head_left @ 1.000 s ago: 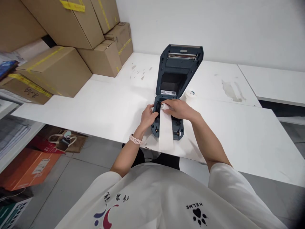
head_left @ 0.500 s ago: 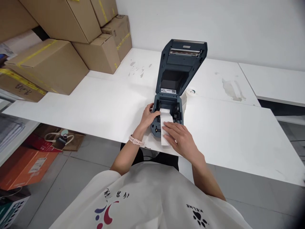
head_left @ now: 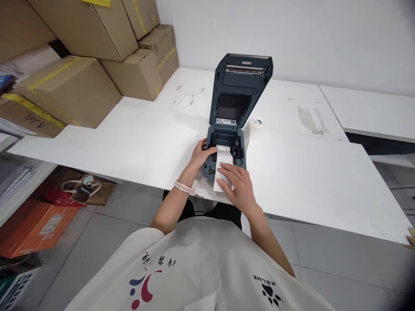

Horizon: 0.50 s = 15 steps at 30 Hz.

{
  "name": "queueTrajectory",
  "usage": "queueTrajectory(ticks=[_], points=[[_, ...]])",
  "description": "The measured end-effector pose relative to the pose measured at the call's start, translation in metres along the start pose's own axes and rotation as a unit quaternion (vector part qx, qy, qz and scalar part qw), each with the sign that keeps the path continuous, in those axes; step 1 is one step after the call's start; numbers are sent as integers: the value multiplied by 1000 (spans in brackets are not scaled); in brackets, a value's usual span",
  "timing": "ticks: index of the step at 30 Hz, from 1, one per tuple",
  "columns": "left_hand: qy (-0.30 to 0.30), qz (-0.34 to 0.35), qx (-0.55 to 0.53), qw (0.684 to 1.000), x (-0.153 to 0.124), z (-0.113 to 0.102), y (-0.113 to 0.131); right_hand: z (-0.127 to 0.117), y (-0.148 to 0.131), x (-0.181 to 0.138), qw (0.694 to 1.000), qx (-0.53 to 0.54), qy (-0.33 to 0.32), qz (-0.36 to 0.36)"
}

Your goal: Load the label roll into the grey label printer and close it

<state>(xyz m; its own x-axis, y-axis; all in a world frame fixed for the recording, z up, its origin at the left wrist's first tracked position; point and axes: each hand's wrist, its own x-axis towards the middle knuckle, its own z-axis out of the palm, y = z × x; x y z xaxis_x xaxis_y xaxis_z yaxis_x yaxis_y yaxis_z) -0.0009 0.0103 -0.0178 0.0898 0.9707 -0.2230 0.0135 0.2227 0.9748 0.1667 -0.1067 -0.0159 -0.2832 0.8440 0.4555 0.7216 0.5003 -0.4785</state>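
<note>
- Nearest, your white shirt (head_left: 201, 268) fills the foreground, and an orange box (head_left: 35, 229) sits low on the near left.
- Your right hand (head_left: 238, 185) rests over the white paper strip (head_left: 223, 168), its fingers loosely spread and extended, gripping nothing you can make out.
- That strip runs from inside the dark printer (head_left: 225, 129) out over its near edge, its near end just short of the table's front edge.
- Your left hand (head_left: 199, 157), a pink band (head_left: 184, 187) at its wrist, is at the printer's left wall, thumb reaching inward to the strip, other fingers bent outside; you cannot tell whether they clamp it.
- Farther, the lid (head_left: 241, 78) stands raised, tilted back.
- A white roll (head_left: 256, 123) sits beyond the printer's right side on the white table (head_left: 292, 172).
- Cardboard boxes (head_left: 69, 90) are stacked far left.
</note>
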Motion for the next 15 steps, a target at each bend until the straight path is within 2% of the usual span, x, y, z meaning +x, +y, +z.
queueTrajectory(ticks=[5,8,10,12,15], points=[[-24,16,9,1000,-44,2,-2,-5,1,-3,998,63,5,11],[-34,29,11,999,-74,4,-11,-21,12,10,984,155,68,57],[-45,10,7,999,-87,3,-16,-36,30,36,968,179,149,95],[-57,-12,7,998,-94,2,-19,-52,53,78,956,188,206,96],[-62,-33,17,997,-97,-1,-20,-72,86,157,951,240,172,86]])
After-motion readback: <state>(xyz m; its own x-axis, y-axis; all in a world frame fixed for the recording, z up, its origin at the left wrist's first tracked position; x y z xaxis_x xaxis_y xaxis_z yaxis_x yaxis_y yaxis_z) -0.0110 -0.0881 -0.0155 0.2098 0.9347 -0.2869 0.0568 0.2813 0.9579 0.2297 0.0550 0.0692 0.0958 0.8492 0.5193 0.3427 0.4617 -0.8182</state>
